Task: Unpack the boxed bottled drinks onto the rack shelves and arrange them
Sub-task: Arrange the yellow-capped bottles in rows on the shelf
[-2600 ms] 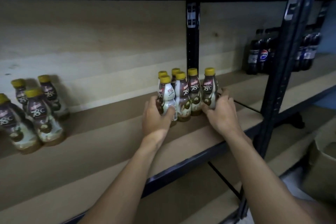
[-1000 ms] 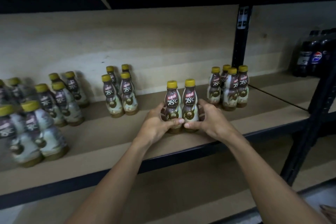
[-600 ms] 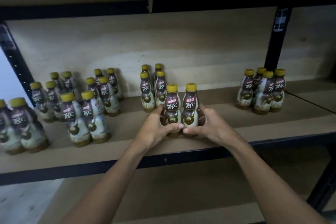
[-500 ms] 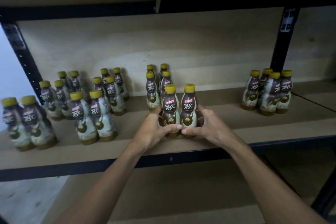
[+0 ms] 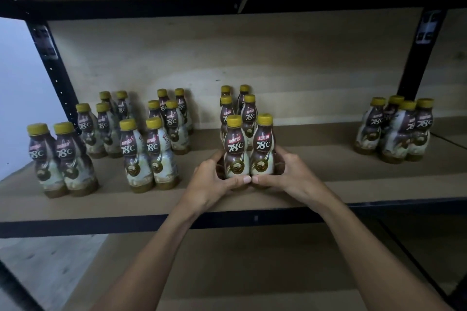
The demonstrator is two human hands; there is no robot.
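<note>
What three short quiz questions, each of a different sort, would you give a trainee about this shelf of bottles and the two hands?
1. True or false: the left hand and the right hand together clasp two bottles that stand near the front of the shelf.
2. What colour are the bottle caps? A) red B) yellow C) blue
3. Fill the gap: the separate group of bottles stands at the far ____ of the shelf, apart from the others.

Key: 1 true; 2 B; 3 right
</note>
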